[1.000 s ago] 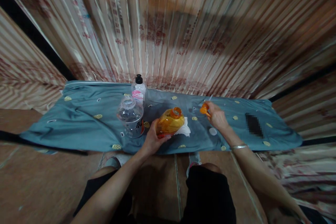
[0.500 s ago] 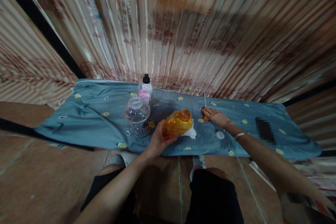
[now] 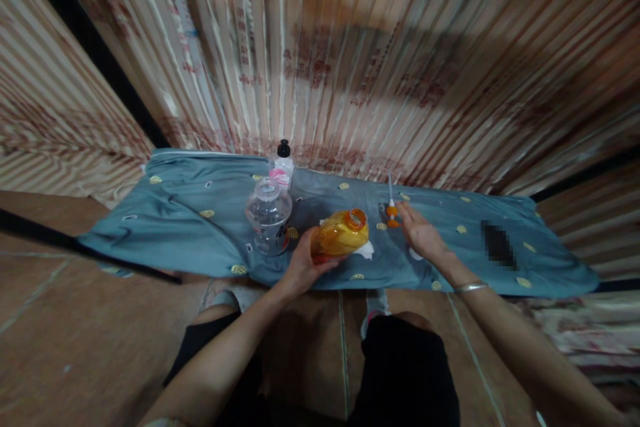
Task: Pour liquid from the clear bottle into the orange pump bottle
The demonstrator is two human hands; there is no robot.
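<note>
Clasping an amber bottle [image 3: 341,236] is the left hand [image 3: 304,264], the right hand's grip [image 3: 421,235] apart beside a pump [image 3: 392,211].

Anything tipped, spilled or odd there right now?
The amber bottle is tilted in the left hand with its mouth open, so it might drip if it holds liquid. The orange pump lies on the cloth by the right hand, fitted to no bottle. No spill shows; the dark patch is pixelated, so I cannot identify it.
</note>
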